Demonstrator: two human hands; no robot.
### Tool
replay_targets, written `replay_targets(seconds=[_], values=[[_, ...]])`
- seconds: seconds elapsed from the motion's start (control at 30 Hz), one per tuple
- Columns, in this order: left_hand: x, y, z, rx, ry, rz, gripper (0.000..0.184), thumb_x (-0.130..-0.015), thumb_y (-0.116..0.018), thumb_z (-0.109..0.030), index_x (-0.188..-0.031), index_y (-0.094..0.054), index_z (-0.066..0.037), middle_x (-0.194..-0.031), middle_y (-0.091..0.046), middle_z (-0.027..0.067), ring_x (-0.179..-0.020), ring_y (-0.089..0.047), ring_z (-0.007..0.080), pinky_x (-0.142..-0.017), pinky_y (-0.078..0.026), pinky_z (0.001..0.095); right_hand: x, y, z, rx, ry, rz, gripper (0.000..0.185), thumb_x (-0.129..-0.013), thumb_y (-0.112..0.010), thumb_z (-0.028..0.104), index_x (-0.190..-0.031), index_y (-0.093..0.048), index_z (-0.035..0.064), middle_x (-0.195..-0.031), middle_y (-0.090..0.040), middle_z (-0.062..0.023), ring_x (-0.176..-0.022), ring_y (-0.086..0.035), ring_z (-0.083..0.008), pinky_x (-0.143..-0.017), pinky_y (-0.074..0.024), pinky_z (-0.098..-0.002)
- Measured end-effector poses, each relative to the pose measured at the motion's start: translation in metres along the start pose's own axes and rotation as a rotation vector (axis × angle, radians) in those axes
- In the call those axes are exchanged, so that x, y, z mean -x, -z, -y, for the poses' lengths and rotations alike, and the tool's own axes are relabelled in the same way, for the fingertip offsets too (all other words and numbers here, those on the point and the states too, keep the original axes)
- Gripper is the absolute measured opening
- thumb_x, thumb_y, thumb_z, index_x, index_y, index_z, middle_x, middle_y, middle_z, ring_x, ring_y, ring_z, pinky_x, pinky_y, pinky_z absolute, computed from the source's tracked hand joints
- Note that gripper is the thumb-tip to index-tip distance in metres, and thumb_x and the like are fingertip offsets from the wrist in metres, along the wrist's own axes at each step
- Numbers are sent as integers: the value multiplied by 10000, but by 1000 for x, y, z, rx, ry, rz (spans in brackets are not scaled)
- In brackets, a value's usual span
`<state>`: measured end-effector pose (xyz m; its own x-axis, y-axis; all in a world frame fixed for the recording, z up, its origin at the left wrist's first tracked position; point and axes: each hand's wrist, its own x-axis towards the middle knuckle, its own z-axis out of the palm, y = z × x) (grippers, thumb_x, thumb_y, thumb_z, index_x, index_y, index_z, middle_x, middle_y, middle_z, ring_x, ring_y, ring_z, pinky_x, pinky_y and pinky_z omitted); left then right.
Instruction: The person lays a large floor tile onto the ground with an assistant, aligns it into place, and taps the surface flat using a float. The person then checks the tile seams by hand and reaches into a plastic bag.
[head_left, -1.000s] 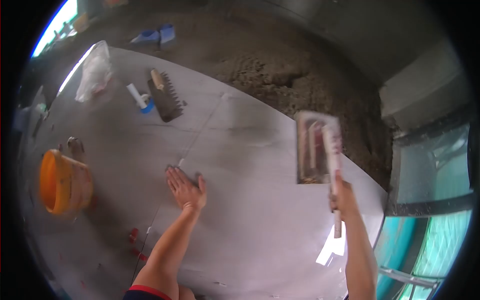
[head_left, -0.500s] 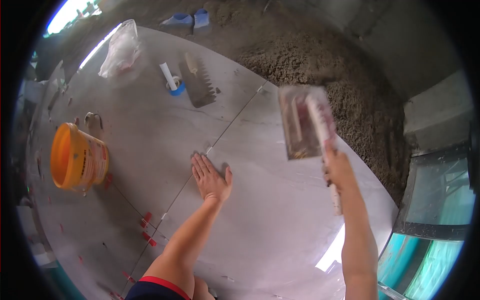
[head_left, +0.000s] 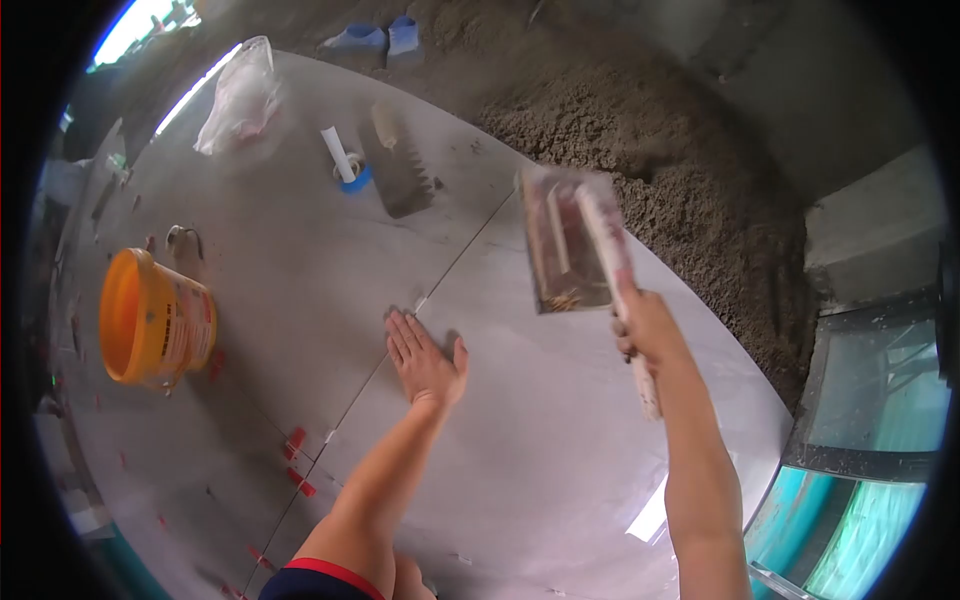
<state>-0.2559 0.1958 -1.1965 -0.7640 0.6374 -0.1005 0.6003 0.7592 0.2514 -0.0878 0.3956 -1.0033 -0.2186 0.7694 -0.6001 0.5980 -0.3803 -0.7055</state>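
My left hand lies flat on a large grey tile, fingers stretched out, its fingertips beside the joint and a small white spacer. My right hand is wrapped round the pale handle of a flat rectangular tile tamper. The tamper's plate is over the far edge of the tile, near the rough mortar bed. Blur hides whether the plate touches the tile.
An orange bucket stands at left. Farther back are a notched trowel, a blue tape roll and a clear plastic bag. Red wedges sit along the joint. A framed glass panel is at right.
My right hand has swung the tamper to the left across the tile's far edge. My left hand stays flat in place on the tile.
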Motion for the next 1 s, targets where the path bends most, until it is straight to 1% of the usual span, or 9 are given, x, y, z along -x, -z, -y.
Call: replay_targets(seconds=[0.23,0.3,0.47,0.63,0.7,0.77,0.8,0.87,1.0], values=[[-1,-4,2,3,3,15,934,-927,-443,-509,-1464,-104,175,-1572,-51,321,-1490,15,403,-1209,-26,453,35,-5,-61,-35,325,-438,598,-993,-386,586,-733,-501,61,-533,-444,2,-429,-449,-115,-405,-359,-279],[-1,-2,2,8,-2,8,938,-923,-452,-508,-1464,-103,175,-1571,-53,322,-1490,16,402,-1209,-25,453,-13,-42,-134,333,280,-461,579,-998,-406,555,-735,-508,49,-537,-468,-23,-443,-475,-131,-410,-375,-279],[3,-2,6,2,5,13,940,-922,-445,-513,-1466,-103,172,-1572,-53,320,-1490,19,402,-1209,-23,453,-14,-21,-45,11,-118,110,589,-978,-444,577,-772,-542,34,-539,-470,-28,-406,-439,-120,-384,-358,-288],[0,-3,1,-10,0,-6,928,-930,-432,-519,-1469,-114,166,-1576,-54,312,-1492,15,392,-1210,-25,448,59,28,12,-10,194,-181,573,-983,-438,580,-782,-514,49,-529,-433,16,-390,-388,-77,-374,-337,-263],[-1,-2,1,-8,5,9,926,-931,-431,-518,-1469,-114,166,-1576,-55,312,-1493,17,390,-1210,-24,447,68,37,-5,-173,404,-256,565,-992,-421,572,-793,-523,53,-531,-433,15,-407,-399,-68,-381,-350,-262],[1,-1,2,-10,4,20,922,-934,-423,-521,-1472,-116,162,-1577,-57,309,-1494,19,387,-1211,-25,445,49,12,-48,-166,238,-436,553,-1005,-402,542,-841,-570,42,-553,-484,-27,-407,-453,-111,-387,-389,-295],[-1,0,0,-5,8,13,920,-936,-418,-523,-1473,-117,160,-1577,-59,308,-1494,19,386,-1211,-26,444,12,-3,-106,112,420,-522,548,-1007,-398,534,-869,-591,40,-568,-509,-49,-408,-479,-142,-392,-408,-316],[0,1,1,-8,3,11,918,-938,-407,-530,-1475,-120,157,-1579,-60,305,-1494,20,386,-1212,-26,443,-59,-29,-178,482,362,-451,617,-980,-401,593,-932,-606,13,-594,-533,-81,-404,-495,-174,-379,-405,-345],[-1,-4,5,-20,0,2,920,-941,-397,-540,-1476,-119,154,-1583,-55,297,-1495,23,382,-1213,-24,442,-39,-13,-69,27,-149,-5,673,-942,-420,673,-896,-585,23,-567,-494,-55,-376,-453,-152,-358,-376,-329]])
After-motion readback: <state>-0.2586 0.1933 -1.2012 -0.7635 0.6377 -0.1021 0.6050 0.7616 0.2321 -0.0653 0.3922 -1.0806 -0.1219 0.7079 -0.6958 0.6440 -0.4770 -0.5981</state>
